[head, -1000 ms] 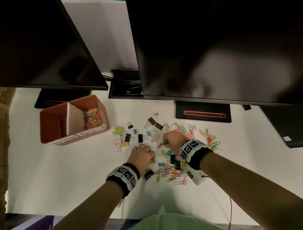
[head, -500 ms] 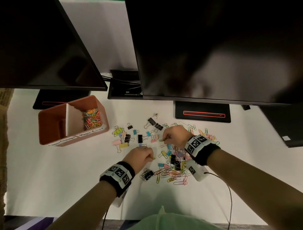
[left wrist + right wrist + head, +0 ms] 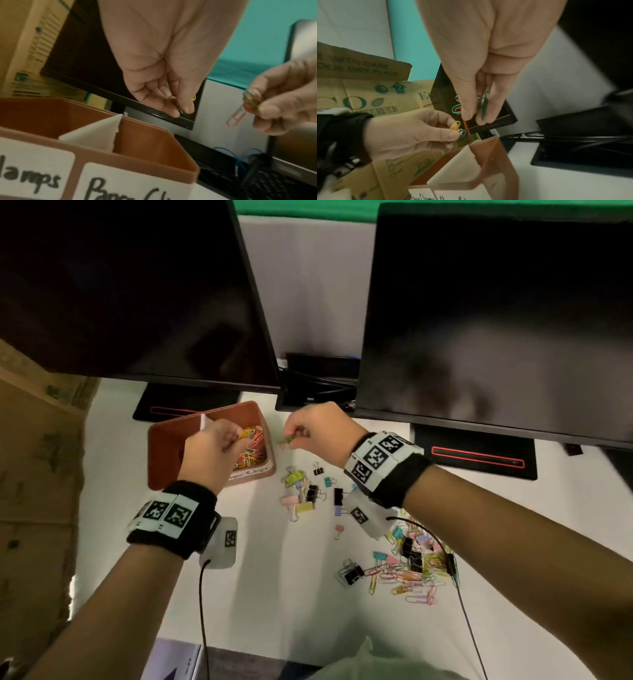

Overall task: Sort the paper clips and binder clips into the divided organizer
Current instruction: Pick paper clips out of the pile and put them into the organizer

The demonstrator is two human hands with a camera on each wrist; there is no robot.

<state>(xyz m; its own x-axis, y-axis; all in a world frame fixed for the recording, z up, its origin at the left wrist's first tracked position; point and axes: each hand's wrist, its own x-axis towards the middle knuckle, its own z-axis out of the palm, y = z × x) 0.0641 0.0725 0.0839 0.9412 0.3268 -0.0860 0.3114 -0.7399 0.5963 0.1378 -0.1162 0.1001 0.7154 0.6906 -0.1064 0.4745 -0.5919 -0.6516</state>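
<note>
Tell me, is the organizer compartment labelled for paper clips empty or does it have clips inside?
It has clips inside. In the head view a heap of colored paper clips lies in the organizer's right compartment, partly behind the left hand.

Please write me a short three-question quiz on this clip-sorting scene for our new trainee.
1. True or false: the left hand pinches paper clips above the organizer.
2. Which compartment already holds paper clips? A) the one labelled for clamps B) the one labelled Paper Clips C) both
3. Fill in: the right hand pinches green and red ____ clips.

Key
1. True. The wrist views show a yellow clip between its fingers.
2. B. A colourful heap lies in the right compartment; the other looks empty where it is visible.
3. paper. The binder clips lie loose on the desk.
</note>
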